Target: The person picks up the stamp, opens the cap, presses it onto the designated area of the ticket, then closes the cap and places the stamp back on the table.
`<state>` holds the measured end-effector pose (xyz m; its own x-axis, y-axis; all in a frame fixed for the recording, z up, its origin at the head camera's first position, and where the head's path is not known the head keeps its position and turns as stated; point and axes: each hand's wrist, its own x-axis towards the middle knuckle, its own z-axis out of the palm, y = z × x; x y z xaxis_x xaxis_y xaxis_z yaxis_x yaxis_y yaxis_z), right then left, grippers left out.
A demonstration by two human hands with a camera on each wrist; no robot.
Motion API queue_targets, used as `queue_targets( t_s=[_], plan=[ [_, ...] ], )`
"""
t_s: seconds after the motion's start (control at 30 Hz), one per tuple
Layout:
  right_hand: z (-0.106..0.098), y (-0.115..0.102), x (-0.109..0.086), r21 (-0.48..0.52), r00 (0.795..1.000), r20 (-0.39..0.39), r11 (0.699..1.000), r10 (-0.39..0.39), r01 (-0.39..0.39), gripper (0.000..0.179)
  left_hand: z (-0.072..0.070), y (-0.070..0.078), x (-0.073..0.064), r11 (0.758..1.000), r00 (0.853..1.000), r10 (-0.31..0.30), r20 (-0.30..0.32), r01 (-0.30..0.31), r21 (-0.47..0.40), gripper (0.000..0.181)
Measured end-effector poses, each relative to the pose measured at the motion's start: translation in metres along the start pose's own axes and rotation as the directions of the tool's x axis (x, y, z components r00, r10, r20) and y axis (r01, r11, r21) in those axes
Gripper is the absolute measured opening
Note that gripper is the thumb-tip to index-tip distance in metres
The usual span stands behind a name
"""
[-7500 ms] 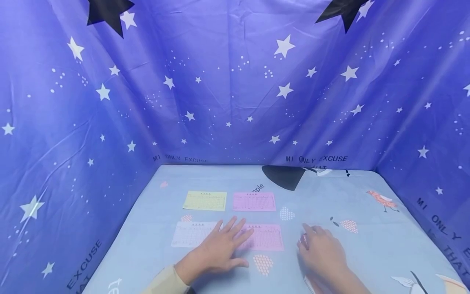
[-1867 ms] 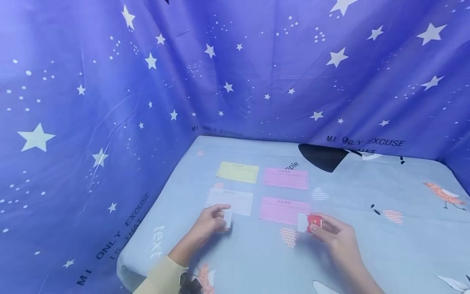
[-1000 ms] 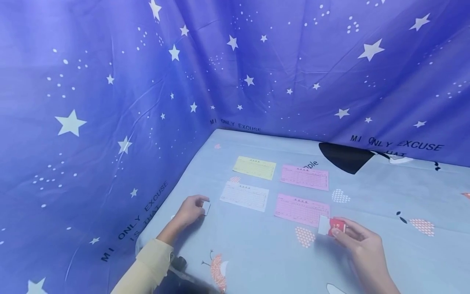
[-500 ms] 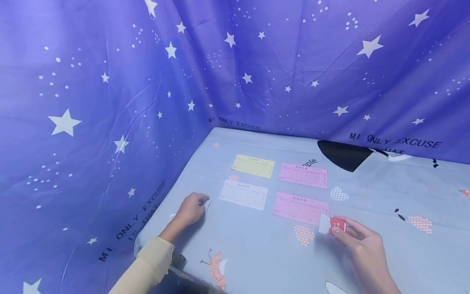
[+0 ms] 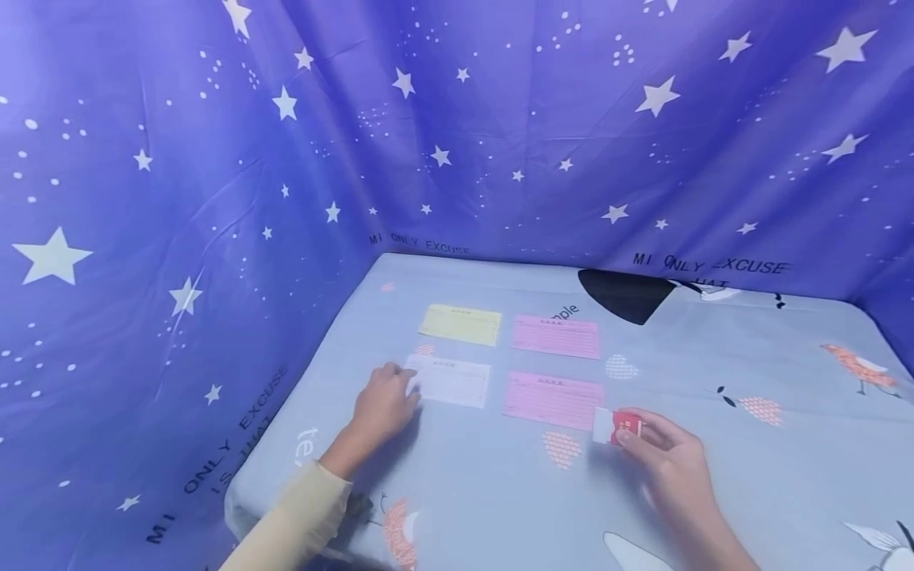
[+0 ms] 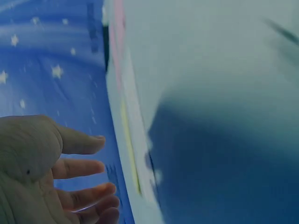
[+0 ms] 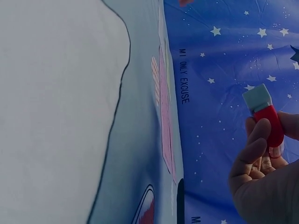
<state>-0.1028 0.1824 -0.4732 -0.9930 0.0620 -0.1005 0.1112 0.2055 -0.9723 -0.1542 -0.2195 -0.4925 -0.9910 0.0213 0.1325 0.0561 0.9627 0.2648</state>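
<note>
My right hand (image 5: 674, 460) pinches a small red piece (image 5: 625, 427) with a pale square block (image 5: 603, 426) at its end, overlapping the right corner of the near pink printed slip (image 5: 550, 400). In the right wrist view, thumb and fingertips close round the red body (image 7: 269, 123), the pale block pointing up. My left hand (image 5: 386, 399) is at the left edge of the white printed slip (image 5: 457, 383). The left wrist view shows its fingers (image 6: 81, 169) loosely extended, thumb apart from them, nothing visible between. The small white piece this hand held earlier is not in sight.
Behind lie a yellow slip (image 5: 460, 325) and a far pink slip (image 5: 557, 336), making two rows with the near ones. A patterned light-blue cloth (image 5: 500, 507) covers the table. Blue star-print curtains (image 5: 514, 135) enclose the left, back and right sides.
Earlier the left hand spread over the slips, then held a small white piece left of them; now it has moved right, to the white slip. The right hand stays near the pink slip, holding the red piece.
</note>
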Motion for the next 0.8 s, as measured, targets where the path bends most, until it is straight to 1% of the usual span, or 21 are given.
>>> queue_targets(
  t_s=[0.1, 0.2, 0.3, 0.37, 0.47, 0.6, 0.7, 0.8],
  plan=[
    [-0.002, 0.0, -0.001, 0.022, 1.0, -0.004, 1.0, 0.001, -0.001, 0.042, 0.008, 0.031, 0.013, 0.998, 0.998, 0.053, 0.029, -0.052, -0.035, 0.036],
    [-0.004, 0.001, -0.002, 0.052, 1.0, -0.005, 0.998, 0.024, -0.024, 0.041, 0.019, 0.061, 0.028, 0.992, 0.991, 0.112, 0.077, -0.107, -0.066, 0.036],
    [-0.005, 0.002, -0.004, 0.119, 0.999, -0.002, 0.991, 0.054, -0.053, 0.038, 0.031, 0.085, 0.042, 0.985, 0.975, 0.17, 0.142, -0.162, -0.066, 0.039],
    [-0.007, 0.002, -0.006, 0.153, 0.997, -0.002, 0.986, 0.074, -0.073, 0.037, 0.038, 0.097, 0.05, 0.98, 0.963, 0.201, 0.179, -0.195, -0.049, 0.041],
    [-0.009, 0.001, -0.008, 0.207, 0.993, -0.003, 0.972, 0.118, -0.115, 0.04, 0.047, 0.108, 0.058, 0.973, 0.949, 0.227, 0.218, -0.228, -0.018, 0.038],
    [-0.015, 0.002, -0.012, 0.202, 0.986, -0.012, 0.967, 0.164, -0.158, 0.042, 0.054, 0.115, 0.064, 0.966, 0.94, 0.25, 0.232, -0.257, -0.002, 0.037],
    [-0.021, 0.004, -0.015, 0.181, 0.987, -0.025, 0.971, 0.161, -0.154, 0.041, 0.057, 0.119, 0.067, 0.962, 0.938, 0.266, 0.222, -0.274, 0.005, 0.042],
    [-0.027, 0.004, -0.019, 0.197, 0.988, -0.024, 0.969, 0.154, -0.146, 0.043, 0.059, 0.123, 0.071, 0.956, 0.936, 0.286, 0.205, -0.294, 0.007, 0.04]
  ],
)
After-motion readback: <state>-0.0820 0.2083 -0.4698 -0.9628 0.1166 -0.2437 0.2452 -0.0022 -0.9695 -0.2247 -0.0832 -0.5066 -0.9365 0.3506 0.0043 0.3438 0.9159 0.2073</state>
